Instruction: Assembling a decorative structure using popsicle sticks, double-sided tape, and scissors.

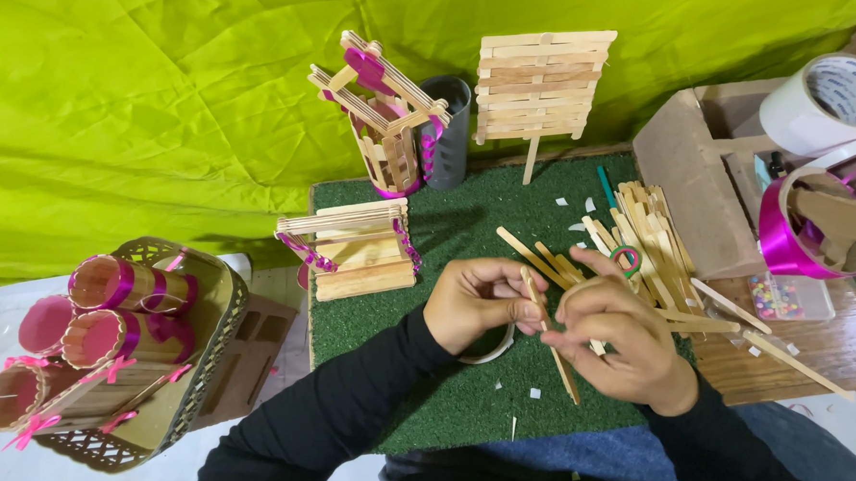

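Note:
Over the green turf mat [421, 298], my left hand [481, 303] and my right hand [615, 343] meet around a wooden craft stick [559, 365]. The left fingers pinch its upper part and the right hand grips it lower down. A roll of white tape [491, 351] lies on the mat, partly hidden under my left hand. Just past my right hand sits a loose pile of wooden sticks [645, 250] with a small red-and-green ring [626, 258] on it.
Stick-built models stand on the mat: a low box [361, 248], a tall tower with pink ribbon [384, 117], a sign panel [537, 87]. A basket [210, 317] of ribboned stick cylinders sits left. A cardboard box [695, 181], tape rolls and pink ribbon lie right.

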